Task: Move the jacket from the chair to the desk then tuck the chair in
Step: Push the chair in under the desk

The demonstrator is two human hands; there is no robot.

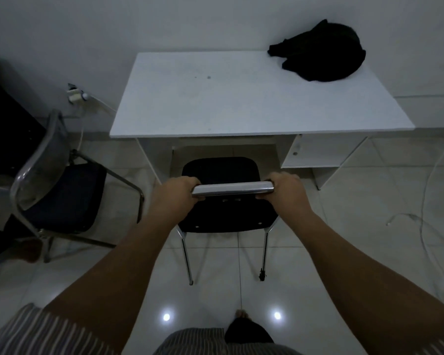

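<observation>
Gripping the chair (pixel 223 172) backrest ends, both hands closed, left (pixel 176 192), right (pixel 285 188), seat facing desk (pixel 215 103), jacket (pixel 321 51) seemingly crumpled there.

We see a plain white wall (pixel 190 21) above a glossy, pale tiled floor (pixel 356 239) that mirrors two ceiling lights. At left stands a second chair (pixel 59 196) with a clear back, near a wall socket (pixel 76 94). White cables (pixel 420 221) trail at right. The room is dim.
</observation>
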